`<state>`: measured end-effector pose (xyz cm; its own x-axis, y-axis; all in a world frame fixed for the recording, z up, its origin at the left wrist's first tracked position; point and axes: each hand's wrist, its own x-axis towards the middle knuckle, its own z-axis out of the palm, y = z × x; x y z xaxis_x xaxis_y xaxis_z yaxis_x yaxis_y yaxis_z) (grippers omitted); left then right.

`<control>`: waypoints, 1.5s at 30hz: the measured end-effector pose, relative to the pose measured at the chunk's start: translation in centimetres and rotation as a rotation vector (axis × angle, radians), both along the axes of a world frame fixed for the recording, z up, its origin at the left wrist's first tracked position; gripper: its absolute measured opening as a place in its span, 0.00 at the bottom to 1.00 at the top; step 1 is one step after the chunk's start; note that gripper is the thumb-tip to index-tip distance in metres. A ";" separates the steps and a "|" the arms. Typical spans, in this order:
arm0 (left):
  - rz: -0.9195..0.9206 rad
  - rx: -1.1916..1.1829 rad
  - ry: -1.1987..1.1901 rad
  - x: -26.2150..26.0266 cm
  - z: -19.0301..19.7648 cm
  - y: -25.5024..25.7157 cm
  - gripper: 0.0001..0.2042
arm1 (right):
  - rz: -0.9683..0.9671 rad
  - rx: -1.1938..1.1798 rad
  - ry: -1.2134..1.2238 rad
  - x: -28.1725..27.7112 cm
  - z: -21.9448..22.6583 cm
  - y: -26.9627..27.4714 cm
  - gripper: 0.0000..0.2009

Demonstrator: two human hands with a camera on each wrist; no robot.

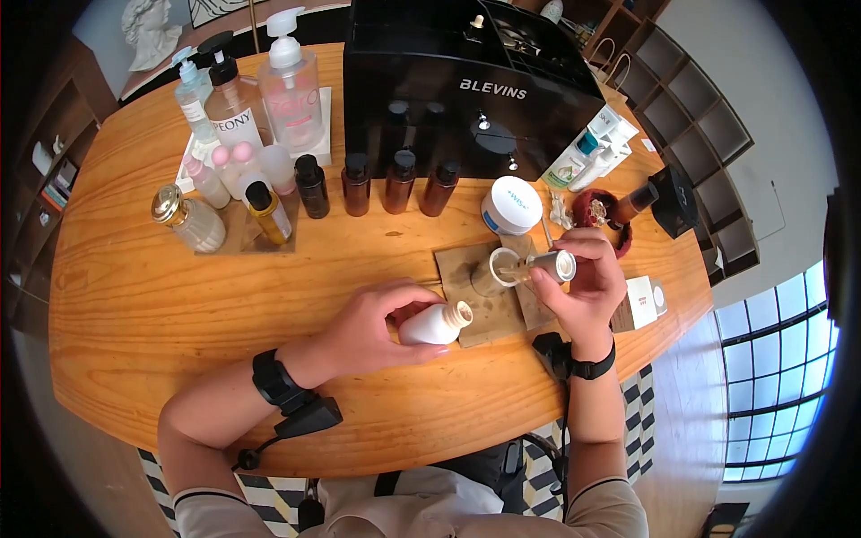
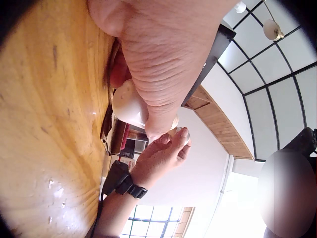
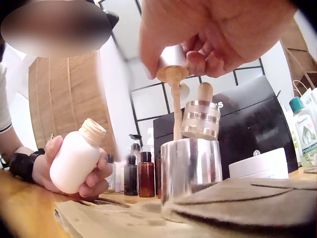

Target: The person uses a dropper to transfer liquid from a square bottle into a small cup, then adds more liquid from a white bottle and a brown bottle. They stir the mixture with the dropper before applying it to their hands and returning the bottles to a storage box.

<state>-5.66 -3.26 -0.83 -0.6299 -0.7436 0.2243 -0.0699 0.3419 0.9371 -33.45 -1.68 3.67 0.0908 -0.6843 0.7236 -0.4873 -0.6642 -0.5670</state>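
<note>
In the head view my left hand (image 1: 381, 327) grips a white bottle (image 1: 430, 325); its uncapped neck, smeared beige, points up to the right. The right hand (image 1: 587, 282) pinches a silver cap (image 1: 554, 265) between thumb and fingers. Below the cap, in the right wrist view, a beige-coated stick (image 3: 177, 106) hangs down to the rim of a shiny silver cup (image 3: 190, 166). A small clear and silver piece with a tan bulb (image 3: 200, 119) shows right above that rim. The cup stands on a stained brown cloth (image 1: 480, 314).
Behind my hands is a black box (image 1: 421, 99) with a row of dark bottles (image 1: 399, 184) along its front. A white jar (image 1: 512, 205) stands beyond the cup. Pump bottles (image 1: 291, 99) fill the back left; a small white box (image 1: 637, 303) lies right of my right hand.
</note>
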 end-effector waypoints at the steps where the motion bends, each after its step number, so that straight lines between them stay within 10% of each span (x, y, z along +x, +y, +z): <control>1: 0.000 -0.007 -0.004 0.0 0.1 0.0 0.25 | -0.005 0.013 -0.024 0.0 -0.1 -0.1 0.20; 45: -0.016 -0.025 -0.006 0.0 -0.1 -0.1 0.25 | 0.041 0.114 -0.415 -1.7 -0.1 -1.3 0.23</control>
